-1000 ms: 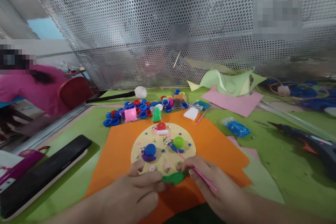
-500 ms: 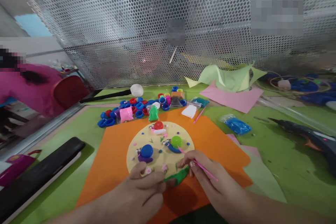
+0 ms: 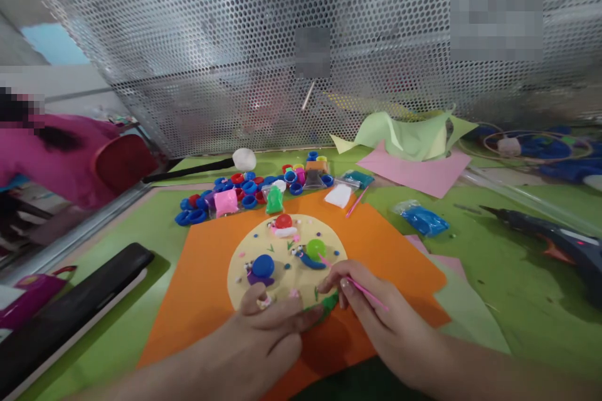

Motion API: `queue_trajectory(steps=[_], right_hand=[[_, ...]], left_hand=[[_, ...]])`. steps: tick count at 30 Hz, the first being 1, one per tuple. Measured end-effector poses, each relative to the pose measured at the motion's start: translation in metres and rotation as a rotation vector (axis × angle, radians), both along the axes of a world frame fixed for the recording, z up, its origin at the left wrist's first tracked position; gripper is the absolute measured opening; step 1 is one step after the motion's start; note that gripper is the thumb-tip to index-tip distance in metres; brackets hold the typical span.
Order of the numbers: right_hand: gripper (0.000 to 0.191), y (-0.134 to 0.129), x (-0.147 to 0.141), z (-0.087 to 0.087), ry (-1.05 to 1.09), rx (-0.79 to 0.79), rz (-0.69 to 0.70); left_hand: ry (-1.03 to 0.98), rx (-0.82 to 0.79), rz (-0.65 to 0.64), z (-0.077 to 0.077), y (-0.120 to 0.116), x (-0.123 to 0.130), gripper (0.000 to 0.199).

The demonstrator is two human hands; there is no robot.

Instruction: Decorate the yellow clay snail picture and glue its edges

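A round pale yellow disc (image 3: 277, 279) carries clay snails: one with a blue shell (image 3: 262, 266), one with a lime shell (image 3: 315, 250) and one with a red shell (image 3: 283, 221). My left hand (image 3: 263, 332) grips the disc's near edge, its fingers lying along the rim over a strip of green clay (image 3: 330, 302), partly hidden. My right hand (image 3: 380, 307) is closed around a thin pink modelling tool (image 3: 369, 294), tip pointing up left by the lime shell. Its fingertips hover close to the right end of the green clay.
Orange paper (image 3: 376, 244) lies under the disc. Behind are several blue and red bottle caps (image 3: 249, 188), a pink clay packet (image 3: 226, 202) and a green one (image 3: 274, 200). A glue gun (image 3: 555, 238) lies right, a black case (image 3: 79, 307) left. A person in pink (image 3: 61, 156) sits far left.
My left fingers have slid right along the rim and now cover more of the green clay. My right hand, with the pink tool, has stayed nearly in place.
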State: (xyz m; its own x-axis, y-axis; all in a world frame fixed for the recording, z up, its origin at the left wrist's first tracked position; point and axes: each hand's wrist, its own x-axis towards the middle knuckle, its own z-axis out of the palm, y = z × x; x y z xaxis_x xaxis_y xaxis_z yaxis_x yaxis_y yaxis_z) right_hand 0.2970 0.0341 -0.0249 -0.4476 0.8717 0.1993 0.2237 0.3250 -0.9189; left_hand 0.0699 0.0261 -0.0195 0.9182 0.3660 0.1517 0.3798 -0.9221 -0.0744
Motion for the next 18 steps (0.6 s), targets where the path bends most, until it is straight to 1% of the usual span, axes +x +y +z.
queue_trajectory(steps=[2, 4, 6, 8, 10, 12, 14, 16, 18], right_hand=[[0.021, -0.001, 0.000, 0.000, 0.001, 0.005, 0.001], [0.022, -0.002, 0.001, 0.001, -0.002, 0.007, -0.009], [0.023, -0.003, 0.001, 0.001, -0.005, 0.007, -0.021], [0.024, -0.003, 0.000, 0.001, -0.006, 0.003, -0.025], [0.024, -0.003, 0.000, 0.000, -0.007, -0.003, -0.026], [0.025, -0.003, 0.000, 0.000, -0.008, -0.007, -0.027], [0.025, -0.003, 0.000, -0.002, -0.014, -0.010, -0.031], [0.025, -0.003, 0.000, -0.003, -0.020, -0.013, -0.034], [0.025, -0.004, 0.000, -0.005, -0.028, -0.021, -0.041]], left_hand=[[0.029, 0.000, -0.002, 0.003, 0.000, 0.000, 0.037], [-0.005, 0.045, -0.008, 0.012, -0.001, -0.005, 0.036], [-0.075, 0.103, -0.013, 0.025, -0.004, -0.018, 0.032], [-0.095, 0.118, 0.022, 0.038, -0.006, -0.036, 0.027], [-0.132, 0.135, 0.056, 0.045, -0.008, -0.052, 0.027], [-0.096, 0.121, 0.053, 0.044, -0.009, -0.063, 0.028], [-0.029, 0.096, 0.004, 0.038, -0.009, -0.066, 0.028], [-0.001, 0.080, -0.047, 0.029, -0.008, -0.063, 0.027], [-0.048, 0.054, -0.035, 0.020, -0.008, -0.058, 0.025]])
